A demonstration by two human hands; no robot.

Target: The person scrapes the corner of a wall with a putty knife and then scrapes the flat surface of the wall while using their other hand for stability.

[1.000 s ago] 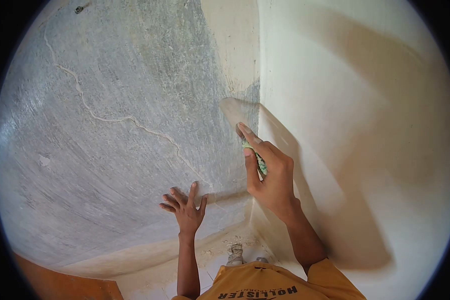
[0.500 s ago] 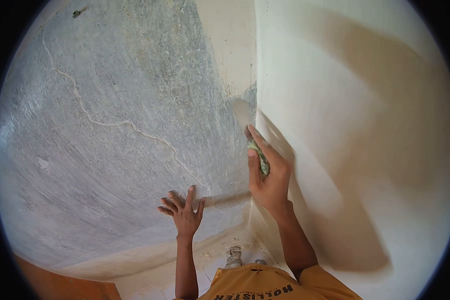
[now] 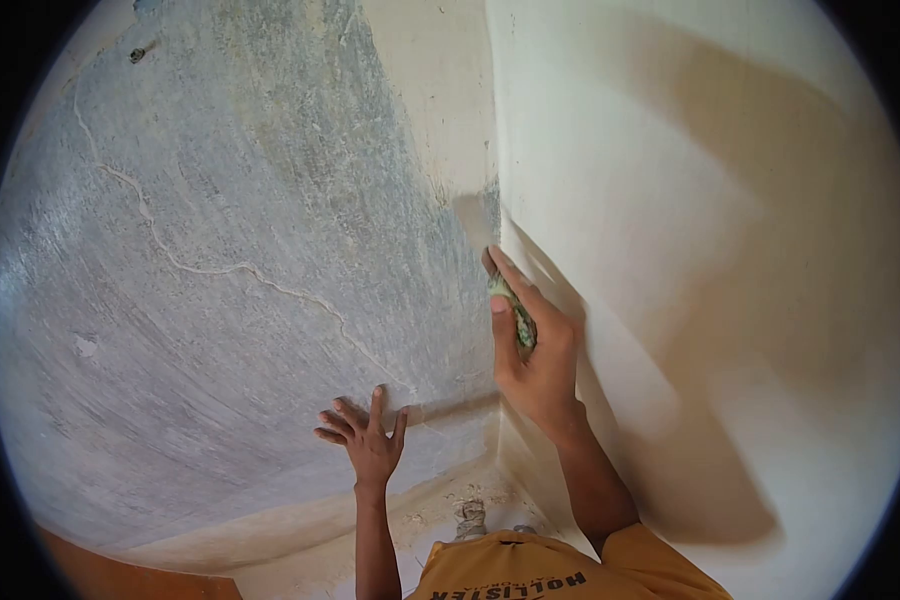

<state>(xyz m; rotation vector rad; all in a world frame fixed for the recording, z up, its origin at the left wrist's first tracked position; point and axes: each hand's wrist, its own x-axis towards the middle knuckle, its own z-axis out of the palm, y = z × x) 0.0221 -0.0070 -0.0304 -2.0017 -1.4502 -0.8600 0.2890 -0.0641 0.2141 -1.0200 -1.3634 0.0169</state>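
My right hand (image 3: pixel 545 365) grips a putty knife by its mottled green handle (image 3: pixel 518 318), fingers stretched along it toward the blade. The broad blade (image 3: pixel 476 222) lies against the grey, scraped wall (image 3: pixel 270 190) beside the corner, at the lower edge of a cream-coloured patch (image 3: pixel 435 90). Lower and to the left, my left hand (image 3: pixel 372 448) rests against the grey wall with its fingers spread, holding nothing. It is near the lower end of a pale, winding crack line (image 3: pixel 240 268).
A smooth white wall (image 3: pixel 690 260) meets the grey one at the right and carries broad shadows. Crumbs of debris (image 3: pixel 460 490) lie at the foot of the corner, near a shoe (image 3: pixel 470 518). An orange-brown surface (image 3: pixel 140 575) shows at lower left.
The blade has slid slightly upward along the wall toward the cream patch. My left hand keeps its place on the wall, while the whole view has shifted a little.
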